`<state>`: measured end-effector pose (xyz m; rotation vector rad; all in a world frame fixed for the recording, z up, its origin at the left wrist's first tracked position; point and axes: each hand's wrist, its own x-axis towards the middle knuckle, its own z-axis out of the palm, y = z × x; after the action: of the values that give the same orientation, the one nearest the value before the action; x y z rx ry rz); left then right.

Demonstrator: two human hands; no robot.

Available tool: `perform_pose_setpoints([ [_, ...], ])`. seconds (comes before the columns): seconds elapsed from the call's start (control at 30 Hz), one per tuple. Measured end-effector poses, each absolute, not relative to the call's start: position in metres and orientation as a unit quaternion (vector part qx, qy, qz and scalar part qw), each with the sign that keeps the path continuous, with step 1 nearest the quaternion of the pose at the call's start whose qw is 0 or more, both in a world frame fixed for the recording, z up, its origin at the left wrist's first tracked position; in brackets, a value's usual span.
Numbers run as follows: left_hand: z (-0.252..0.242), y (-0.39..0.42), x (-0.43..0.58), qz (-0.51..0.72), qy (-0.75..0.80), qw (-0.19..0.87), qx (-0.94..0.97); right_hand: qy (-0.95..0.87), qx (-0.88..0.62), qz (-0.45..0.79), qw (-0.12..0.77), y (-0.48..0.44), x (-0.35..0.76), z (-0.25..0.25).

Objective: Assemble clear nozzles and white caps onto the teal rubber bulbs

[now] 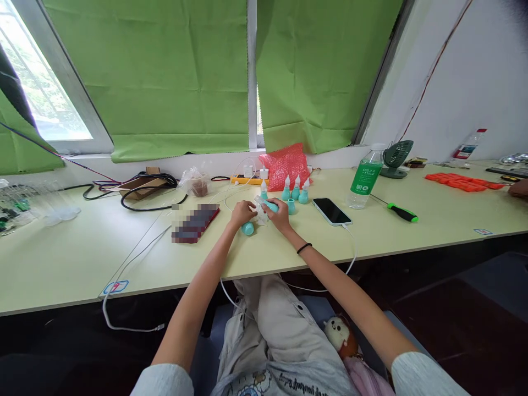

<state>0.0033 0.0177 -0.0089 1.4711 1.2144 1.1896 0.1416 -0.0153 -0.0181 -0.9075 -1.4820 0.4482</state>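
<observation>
My left hand [241,213] and my right hand [279,214] meet over the pale table [74,258], both closed round a small teal bulb piece with a clear plastic part [266,205]. A loose teal bulb [247,229] lies on the table just under my left hand. Behind my hands stand several teal bulbs with white tips [296,188] and one teal cap [291,206]. Exactly which fingers grip which part is hard to make out.
A phone [331,211] on a white cable lies right of my hands, then a green-labelled water bottle [365,177] and a green-handled screwdriver [401,212]. A dark red case [197,221] lies to the left. Red bubble wrap [286,163], black cables [144,190], and another person's hand [518,188] at far right.
</observation>
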Motion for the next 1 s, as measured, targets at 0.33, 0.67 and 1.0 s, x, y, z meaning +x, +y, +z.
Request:
perform_pose_setpoints([
  [0.33, 0.003, 0.014, 0.005, 0.489, 0.468, 0.405, 0.614, -0.667, -0.4, 0.192, 0.598, -0.018, 0.136, -0.019],
  [0.67, 0.003, 0.016, 0.007, 0.407, 0.485, 0.452, 0.628, -0.652, -0.315, 0.441, 0.53, -0.022, 0.137, -0.012],
  [1.0, 0.011, 0.015, 0.001, 0.391, 0.506, 0.399, 0.657, -0.57, -0.235, 0.607, 0.502, -0.019, 0.148, -0.004],
])
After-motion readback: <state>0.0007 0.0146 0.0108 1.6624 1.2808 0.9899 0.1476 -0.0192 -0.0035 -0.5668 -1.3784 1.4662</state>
